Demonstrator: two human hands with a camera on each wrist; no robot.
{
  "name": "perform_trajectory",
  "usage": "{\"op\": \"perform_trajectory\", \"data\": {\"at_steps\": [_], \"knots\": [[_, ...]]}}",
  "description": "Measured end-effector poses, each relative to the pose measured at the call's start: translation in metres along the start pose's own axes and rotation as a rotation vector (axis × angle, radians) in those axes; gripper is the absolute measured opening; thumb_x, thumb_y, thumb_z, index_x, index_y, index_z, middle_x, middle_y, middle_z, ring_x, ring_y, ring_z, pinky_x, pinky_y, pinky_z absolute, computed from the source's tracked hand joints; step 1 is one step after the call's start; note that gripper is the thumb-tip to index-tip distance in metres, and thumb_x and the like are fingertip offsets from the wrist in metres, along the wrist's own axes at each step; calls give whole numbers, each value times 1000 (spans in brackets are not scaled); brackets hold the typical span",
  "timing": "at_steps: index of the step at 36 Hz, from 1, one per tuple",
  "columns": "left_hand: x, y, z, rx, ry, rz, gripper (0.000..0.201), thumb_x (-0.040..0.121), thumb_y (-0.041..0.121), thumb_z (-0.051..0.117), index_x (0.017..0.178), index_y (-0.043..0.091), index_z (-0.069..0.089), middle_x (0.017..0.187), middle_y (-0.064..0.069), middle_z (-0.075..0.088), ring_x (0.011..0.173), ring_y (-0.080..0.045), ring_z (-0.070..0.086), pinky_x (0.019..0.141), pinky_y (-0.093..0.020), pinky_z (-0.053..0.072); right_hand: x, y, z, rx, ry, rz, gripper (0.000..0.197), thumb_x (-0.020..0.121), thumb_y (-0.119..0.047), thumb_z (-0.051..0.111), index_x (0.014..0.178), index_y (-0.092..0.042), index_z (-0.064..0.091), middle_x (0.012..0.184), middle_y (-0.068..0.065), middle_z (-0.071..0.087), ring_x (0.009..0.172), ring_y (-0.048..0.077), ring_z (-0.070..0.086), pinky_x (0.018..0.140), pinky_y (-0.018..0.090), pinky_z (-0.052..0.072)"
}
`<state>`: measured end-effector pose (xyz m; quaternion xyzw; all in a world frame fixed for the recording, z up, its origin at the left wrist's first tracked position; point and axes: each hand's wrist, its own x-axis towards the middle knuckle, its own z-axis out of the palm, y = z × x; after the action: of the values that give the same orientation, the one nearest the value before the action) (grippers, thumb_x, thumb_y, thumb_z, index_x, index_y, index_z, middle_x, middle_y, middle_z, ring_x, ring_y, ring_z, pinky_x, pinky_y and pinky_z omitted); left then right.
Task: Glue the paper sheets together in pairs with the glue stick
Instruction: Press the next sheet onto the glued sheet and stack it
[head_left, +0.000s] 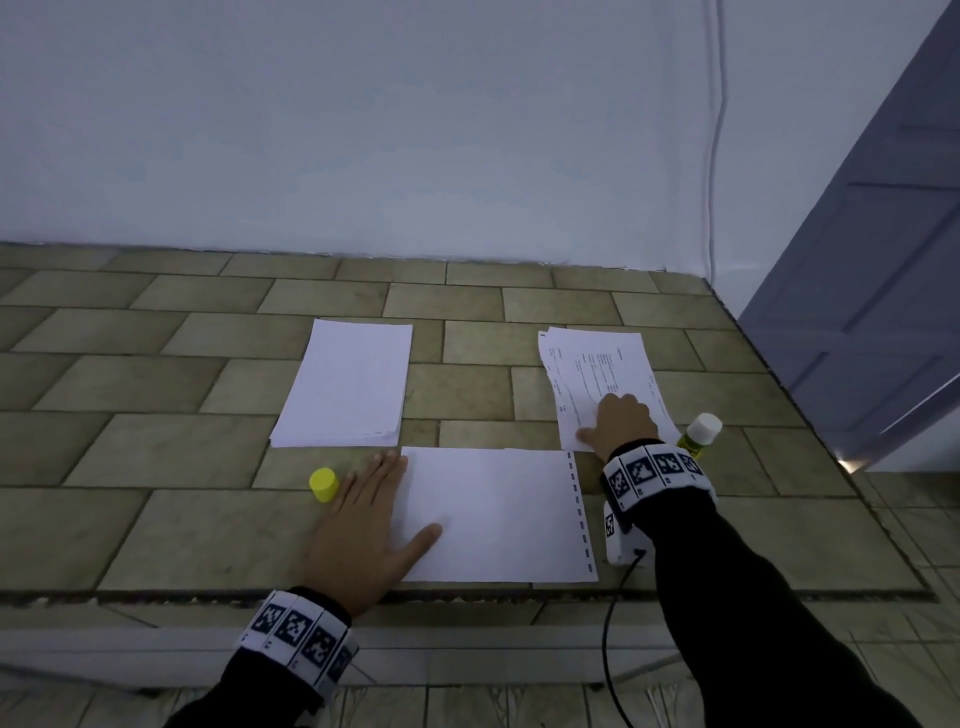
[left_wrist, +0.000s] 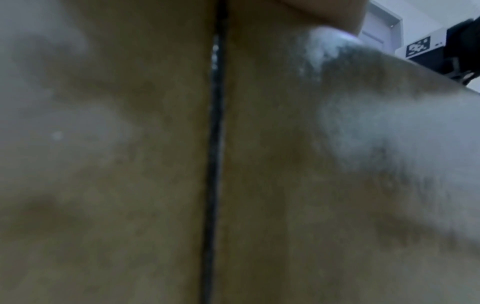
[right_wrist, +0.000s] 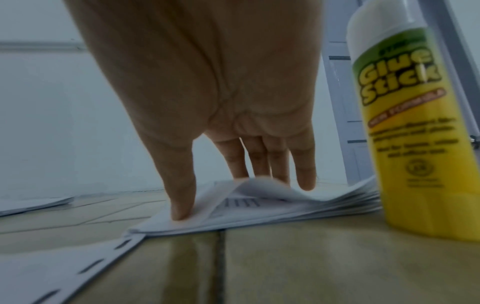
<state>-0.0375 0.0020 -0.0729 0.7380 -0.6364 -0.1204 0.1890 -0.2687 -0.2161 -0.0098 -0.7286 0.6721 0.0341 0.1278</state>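
Observation:
A single white sheet (head_left: 493, 514) with a punched right margin lies near the table's front edge. My left hand (head_left: 374, 514) rests flat beside its left edge, thumb on the paper. My right hand (head_left: 621, 421) is on a stack of printed sheets (head_left: 597, 364) at the right. In the right wrist view the thumb (right_wrist: 182, 214) presses the stack (right_wrist: 311, 207) and the fingertips (right_wrist: 306, 183) press farther back. The top sheet (right_wrist: 265, 187) buckles up between them. The uncapped glue stick (head_left: 701, 434) (right_wrist: 415, 144) stands upright just right of this hand. Its yellow cap (head_left: 323, 484) stands left of my left hand.
A stack of blank white sheets (head_left: 345, 384) lies at the back centre-left. The tile-patterned table (head_left: 156, 519) meets a white wall behind, and its right edge runs beside a grey door (head_left: 883, 260). A black cable (head_left: 608, 649) hangs from my right wrist. The left wrist view is blurred tabletop (left_wrist: 130, 164).

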Motion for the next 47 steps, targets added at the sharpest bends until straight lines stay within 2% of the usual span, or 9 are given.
{"op": "perform_trajectory", "data": {"at_steps": [8,13,19,23,30,36,40,43,47], "knots": [[2,-3,2,-261,102,-30,95,81,80,32,155,21,22,159,9,22,145,-6,20,120,-39,22,-6,8,-5,152,122,-109,33,90,-30,60,116,-11,55,115,11,58,108,28,54,93,40,46],[0,2,-4,-485,246,-14,69,88,64,40,148,31,31,155,14,31,143,2,23,114,-27,24,-31,11,-11,387,159,-304,32,81,-31,69,111,-20,64,114,4,61,104,21,55,89,38,46],[15,23,-29,-970,252,-209,56,94,68,36,134,29,45,113,0,68,93,-9,69,80,-25,53,-76,19,-13,431,100,-497,30,82,-28,74,111,-26,68,144,7,44,137,26,32,112,38,21],[35,29,-40,-1244,89,-465,37,99,49,35,129,31,45,93,-4,72,70,-11,71,61,-27,54,-93,27,-1,450,76,-582,28,81,-19,76,106,-29,66,156,7,26,147,25,14,112,28,8],[25,30,-43,-1054,-73,-298,37,90,-6,61,120,15,59,96,-2,76,93,-19,71,68,-25,56,-97,40,22,622,95,-562,32,78,-11,78,99,-32,66,156,1,14,143,13,13,112,22,16],[25,28,-40,-965,17,-283,23,91,-2,61,98,17,71,107,5,69,101,-14,64,75,-20,55,-99,49,17,920,-49,-475,45,83,1,69,109,-35,63,128,-4,58,110,14,61,89,28,55],[27,23,-43,-931,23,-306,24,92,-1,61,97,19,72,106,-10,71,92,-18,67,79,-23,57,-96,50,13,936,-29,-371,25,89,-5,64,100,-27,69,115,-4,63,103,15,61,90,29,52],[26,16,-43,-874,24,-314,21,92,2,63,99,19,73,102,-14,72,94,-26,68,82,-30,57,-95,49,13,873,-16,-348,18,89,-7,65,96,-23,70,104,-1,66,95,13,61,78,12,47],[25,14,-42,-721,5,-286,16,86,13,73,100,22,73,91,-7,74,84,-17,70,69,-18,54,-96,46,14,679,-49,-362,16,87,-10,69,101,-17,70,80,-8,56,73,4,51,61,6,38]]}}
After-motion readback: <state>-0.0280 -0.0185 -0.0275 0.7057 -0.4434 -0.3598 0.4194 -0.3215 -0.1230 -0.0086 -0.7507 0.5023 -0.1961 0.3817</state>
